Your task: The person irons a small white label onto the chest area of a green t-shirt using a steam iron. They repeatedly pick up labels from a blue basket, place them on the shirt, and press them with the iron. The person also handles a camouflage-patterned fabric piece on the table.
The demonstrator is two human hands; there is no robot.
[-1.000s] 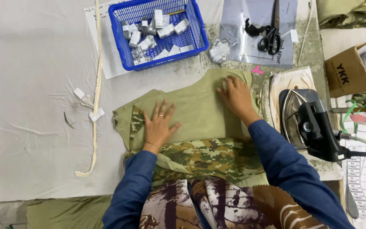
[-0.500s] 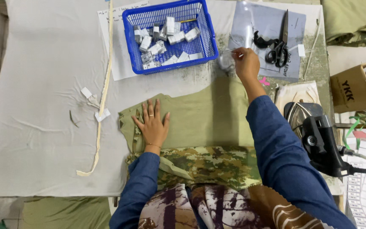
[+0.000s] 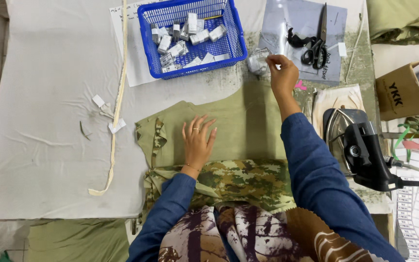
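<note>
Olive cloth [image 3: 229,128], centre of the frame: spread flat on the white table cover [image 3: 49,97], its lower edge meeting a camouflage panel [image 3: 233,179]. Left hand [image 3: 197,143], centre: laid palm-down on the cloth, fingers spread and open, gripping nothing; a ring shows on one finger. Right hand [image 3: 282,73], upper centre-right: reached past the cloth's top edge, thumb and forefinger pinched on a small clear packet [image 3: 258,60], which seems to hold small labels, though the view is too blurred to be sure.

Blue basket [image 3: 238,36], upper centre: just left of the packet, resting on a sheet of paper, with many small white and grey label bundles [image 3: 183,36] inside. Scissors [image 3: 316,41], upper right: black handles, blades pointing up the frame, lying on a grey sheet [image 3: 297,19] just right of the right hand. Iron [image 3: 360,145], right of centre: dark, set on a pale pad beside the right forearm. Cardboard box [image 3: 398,92], right edge. Cream tape [image 3: 117,102], left of centre: a long strip running down the table cover, with a few white tags [image 3: 107,114] close beside it, well apart from the left hand.
</note>
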